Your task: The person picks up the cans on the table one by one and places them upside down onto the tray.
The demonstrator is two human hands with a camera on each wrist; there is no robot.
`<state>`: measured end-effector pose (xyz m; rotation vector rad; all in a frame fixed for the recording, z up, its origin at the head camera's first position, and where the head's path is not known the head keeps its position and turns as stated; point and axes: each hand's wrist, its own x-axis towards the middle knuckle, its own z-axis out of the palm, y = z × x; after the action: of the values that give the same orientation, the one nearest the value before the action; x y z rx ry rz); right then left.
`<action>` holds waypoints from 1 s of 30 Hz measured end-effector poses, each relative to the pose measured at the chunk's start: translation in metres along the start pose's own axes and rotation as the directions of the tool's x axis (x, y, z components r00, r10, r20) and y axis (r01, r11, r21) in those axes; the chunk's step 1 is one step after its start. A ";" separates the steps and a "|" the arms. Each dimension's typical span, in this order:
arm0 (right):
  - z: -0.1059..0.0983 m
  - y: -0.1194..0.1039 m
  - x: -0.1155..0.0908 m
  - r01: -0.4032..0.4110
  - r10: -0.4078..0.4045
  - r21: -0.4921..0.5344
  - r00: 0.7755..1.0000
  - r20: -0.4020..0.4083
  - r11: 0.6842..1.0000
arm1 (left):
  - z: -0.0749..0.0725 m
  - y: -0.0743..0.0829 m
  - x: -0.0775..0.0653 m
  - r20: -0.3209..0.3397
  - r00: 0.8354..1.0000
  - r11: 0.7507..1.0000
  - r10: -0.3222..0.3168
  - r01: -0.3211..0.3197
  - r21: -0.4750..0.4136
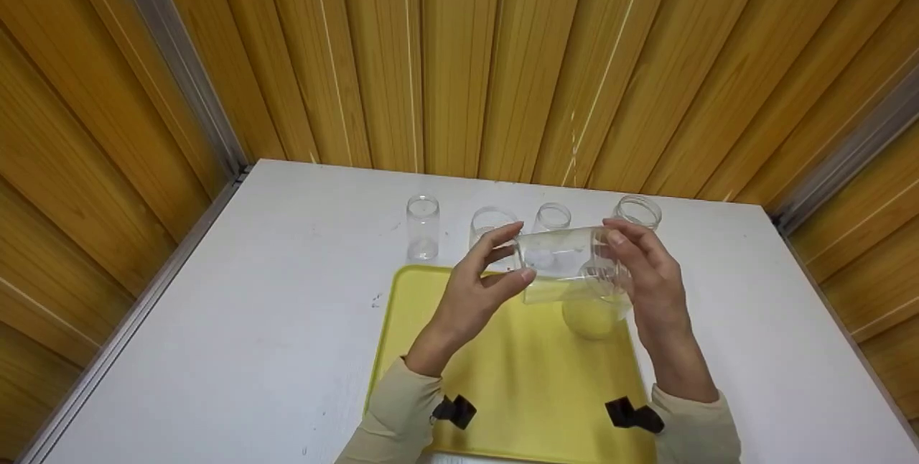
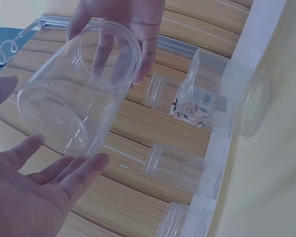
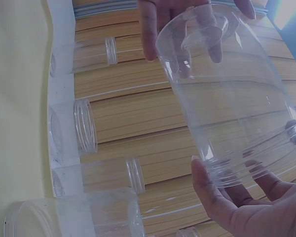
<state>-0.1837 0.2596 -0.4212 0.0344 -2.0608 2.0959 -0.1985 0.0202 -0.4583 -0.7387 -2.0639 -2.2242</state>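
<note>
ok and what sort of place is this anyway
Probably a small enclosed work booth, though its wider setting is hard to tell: wood-patterned panels rise on three sides, a white table stands between them, and a clear jar is being held over it.

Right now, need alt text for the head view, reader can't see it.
A person's left hand and right hand hold a clear jar sideways above a yellow tray on a white table. Another jar stands on the tray's right side, and four more jars line the table beyond the tray, before a wood-look wall.
</note>
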 end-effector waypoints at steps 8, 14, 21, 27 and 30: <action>0.000 0.000 0.000 0.005 -0.005 0.001 1.000 0.007 1.000 | 0.004 0.001 -0.002 0.029 0.999 1.000 -0.030 0.030 -0.006; -0.001 -0.001 0.000 0.017 -0.017 0.002 1.000 0.013 1.000 | 0.005 0.001 -0.001 0.037 0.999 1.000 -0.012 0.012 -0.019; 0.000 -0.002 0.000 0.011 -0.011 0.021 1.000 0.012 1.000 | 0.006 0.002 -0.002 -0.007 1.000 0.999 0.005 -0.005 -0.041; 0.000 -0.003 -0.001 0.006 -0.007 0.017 1.000 0.014 1.000 | 0.007 0.003 -0.001 -0.043 0.999 0.999 0.017 -0.019 -0.047; 0.001 -0.003 -0.001 -0.002 0.001 0.011 1.000 0.017 1.000 | 0.008 0.003 -0.001 -0.051 0.998 0.999 0.023 -0.026 -0.048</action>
<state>-0.1826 0.2591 -0.4186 0.0523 -2.0598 2.1149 -0.1938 0.0268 -0.4560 -0.7002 -1.9743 -2.2632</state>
